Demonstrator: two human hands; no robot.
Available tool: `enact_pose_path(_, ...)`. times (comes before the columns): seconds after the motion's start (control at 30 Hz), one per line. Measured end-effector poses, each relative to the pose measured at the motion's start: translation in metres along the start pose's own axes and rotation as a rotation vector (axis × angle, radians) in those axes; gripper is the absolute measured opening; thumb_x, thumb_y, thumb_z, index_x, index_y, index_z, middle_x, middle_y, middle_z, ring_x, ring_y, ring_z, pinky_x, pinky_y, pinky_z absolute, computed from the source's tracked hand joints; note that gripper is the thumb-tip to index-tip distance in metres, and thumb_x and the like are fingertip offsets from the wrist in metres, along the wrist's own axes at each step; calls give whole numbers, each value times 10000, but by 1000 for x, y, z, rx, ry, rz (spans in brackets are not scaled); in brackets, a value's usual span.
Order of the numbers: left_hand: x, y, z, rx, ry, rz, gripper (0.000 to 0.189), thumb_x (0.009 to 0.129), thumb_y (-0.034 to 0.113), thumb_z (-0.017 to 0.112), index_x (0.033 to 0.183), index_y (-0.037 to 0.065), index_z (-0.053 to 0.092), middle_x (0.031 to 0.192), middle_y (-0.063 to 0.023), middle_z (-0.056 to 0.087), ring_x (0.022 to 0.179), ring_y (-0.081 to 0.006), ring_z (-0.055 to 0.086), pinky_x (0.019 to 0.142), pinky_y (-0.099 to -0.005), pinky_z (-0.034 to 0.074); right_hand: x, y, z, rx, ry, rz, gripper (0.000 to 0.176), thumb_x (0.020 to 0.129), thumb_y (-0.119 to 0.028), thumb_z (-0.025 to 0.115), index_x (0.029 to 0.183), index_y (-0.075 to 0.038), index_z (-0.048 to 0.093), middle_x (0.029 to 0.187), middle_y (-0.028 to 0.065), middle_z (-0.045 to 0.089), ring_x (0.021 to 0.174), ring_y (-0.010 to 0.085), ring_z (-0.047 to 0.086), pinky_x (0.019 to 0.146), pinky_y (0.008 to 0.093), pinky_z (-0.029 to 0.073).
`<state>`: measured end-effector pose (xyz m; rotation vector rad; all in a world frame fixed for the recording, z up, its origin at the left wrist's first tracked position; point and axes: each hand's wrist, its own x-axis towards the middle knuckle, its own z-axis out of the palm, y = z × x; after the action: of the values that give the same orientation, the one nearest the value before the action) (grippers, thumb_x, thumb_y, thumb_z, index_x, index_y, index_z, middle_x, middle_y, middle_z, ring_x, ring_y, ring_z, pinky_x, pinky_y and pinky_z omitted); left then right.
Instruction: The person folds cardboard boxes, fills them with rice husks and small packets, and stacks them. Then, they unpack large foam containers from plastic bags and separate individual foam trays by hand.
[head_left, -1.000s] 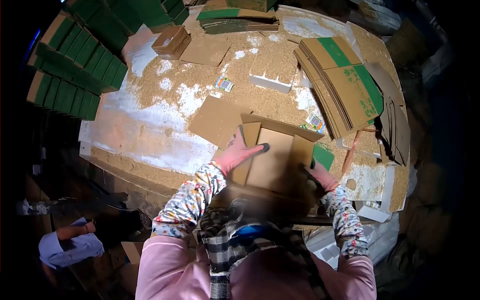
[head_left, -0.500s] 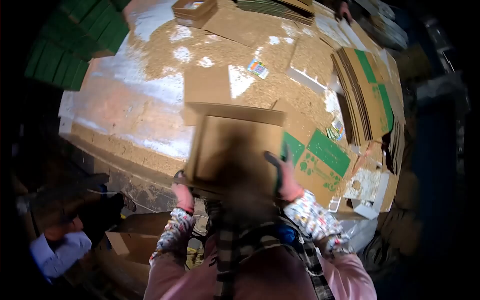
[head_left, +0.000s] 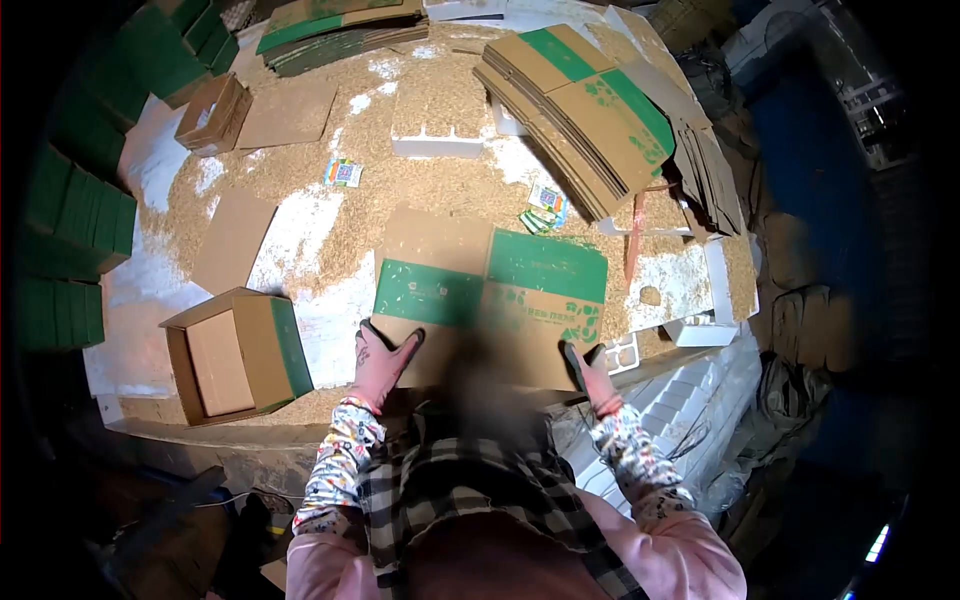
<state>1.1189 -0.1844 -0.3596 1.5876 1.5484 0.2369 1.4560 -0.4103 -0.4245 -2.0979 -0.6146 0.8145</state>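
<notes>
A flat, folded cardboard carton (head_left: pixel 545 262) with green panels lies at the near edge of the table in front of me. My left hand (head_left: pixel 384 362), in a pink glove with dark fingertips, grips its left near edge, the thumb on top. At its right near edge my right hand (head_left: pixel 590 376), gloved alike, holds on with thumb and fingers. A dark blur covers the middle of the carton's near side. To the left stands an open, formed cardboard box (head_left: pixel 240 358), tilted toward me in view, its inner bottom showing.
A stack of flat cartons (head_left: pixel 585 110) lies at the right, another pile (head_left: pixel 340 35) at the back. Green boxes (head_left: pixel 75 215) are stacked at far left. Small printed packets (head_left: pixel 343 173), a small carton (head_left: pixel 213 113) and white trays (head_left: pixel 437 146) lie among loose grain-like material (head_left: pixel 440 190).
The open box that both hands held has been let go and now stands at the left. Both hands have taken hold of the flat carton. My view has turned right.
</notes>
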Motion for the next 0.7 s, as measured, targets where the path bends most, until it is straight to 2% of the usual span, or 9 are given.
enact_pose_path(0.13,-68,117,-109,151,-32,380,669,806,291,703,1315,-34,415,1265,-238,504,1122,-368,536,947,-400,431,-43,-120,-124,113,-247,-374,412,972,-171,419,1332,30,413,1210,148,551,1127,235,523,994,336,395)
enact_pose_path(0.2,-78,129,-130,-127,-63,440,313,818,166,693,1094,28,639,965,-135,671,936,-211,648,854,-317,487,-33,-164,-129,664,-75,-166,425,976,-171,429,1352,23,391,1291,118,495,1159,202,490,997,328,390)
enact_pose_path(0.27,-79,160,-124,-133,23,334,232,869,192,657,909,-36,667,749,-55,653,713,-106,576,654,-265,478,12,-161,-107,516,196,-348,415,953,-170,497,1313,25,431,1294,128,488,1164,224,478,1009,321,365)
enact_pose_path(0.3,-58,153,-113,-10,184,303,310,891,256,625,862,-51,653,718,-71,641,671,-112,562,604,-289,460,26,-160,-102,105,217,-540,371,935,-164,521,1252,27,489,1239,126,526,1135,223,502,1012,314,360)
enact_pose_path(0.4,-45,183,-154,71,145,31,469,869,426,486,866,-12,653,854,-222,659,849,-300,657,814,-399,497,45,-221,-101,490,-167,-406,258,913,-227,530,1054,-11,540,994,82,561,961,187,540,895,332,438)
enact_pose_path(0.5,-57,188,-90,407,139,500,411,856,381,523,671,27,620,666,-147,626,632,-286,610,635,-387,496,53,-257,-76,699,-526,-358,443,944,-311,486,1259,-1,446,1154,138,537,1063,216,519,952,343,402)
enact_pose_path(0.53,-74,199,-62,480,6,667,415,848,388,520,659,32,621,665,-153,626,636,-298,613,627,-392,492,89,-250,-56,793,-512,-148,517,956,-347,465,1331,2,395,1250,171,507,1124,242,501,988,355,377)
enact_pose_path(0.63,-50,179,-8,597,-377,733,659,802,637,506,718,5,674,738,-190,656,718,-359,634,688,-436,492,127,-208,-14,-19,-78,-503,690,942,-387,486,1426,38,237,1487,230,235,1371,321,247,1116,403,216)
enact_pose_path(0.7,-86,183,-34,539,-658,678,826,796,735,445,1158,0,552,1190,-254,526,1129,-376,498,940,-492,383,96,-227,-22,-440,-23,-596,802,872,-394,596,1442,20,214,1487,229,238,1375,322,247,1120,439,205)
